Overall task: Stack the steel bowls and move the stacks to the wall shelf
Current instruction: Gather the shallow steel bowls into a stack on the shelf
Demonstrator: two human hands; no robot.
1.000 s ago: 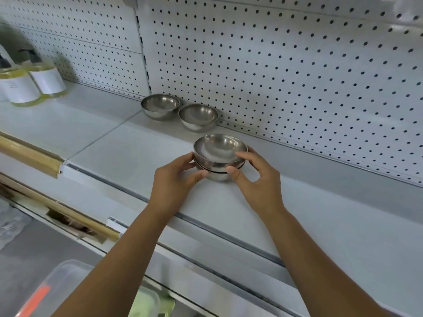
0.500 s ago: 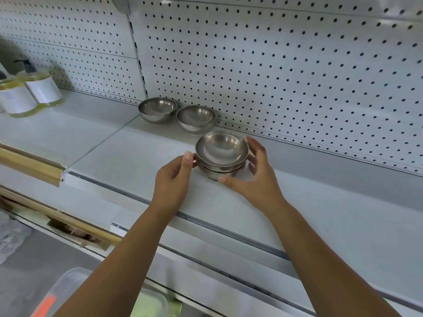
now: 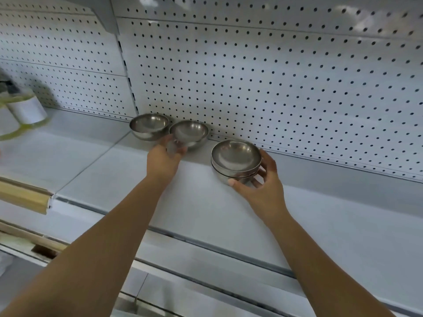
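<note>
Two round, shiny steel bowls sit nested as one stack [image 3: 235, 156] on the white metal wall shelf [image 3: 206, 202], toward its back, near the white perforated pegboard wall [image 3: 274, 88]. The stack stands upright, with the upper bowl's rim just above the lower one's.

Your right hand [image 3: 263, 188] grasps the stack. The thumb presses the lower bowl's front wall and the fingers curl round its right side.

Left of the stack, and apart from it, two more single round steel bowls stand side by side against the pegboard wall with their rims touching: a middle bowl [image 3: 190, 132] and a left bowl [image 3: 148, 124]. Both are upright and open side up.

Your left hand [image 3: 163, 160] is at the front wall of the middle bowl. Its fingers are blurred, so I cannot tell whether they grip the bowl or only touch it.

At far left on the adjoining shelf section stand blurred bottles [image 3: 27, 108] of yellow-green liquid with white labels. A tan trim strip [image 3: 23, 195] runs along that section's front edge.
</note>
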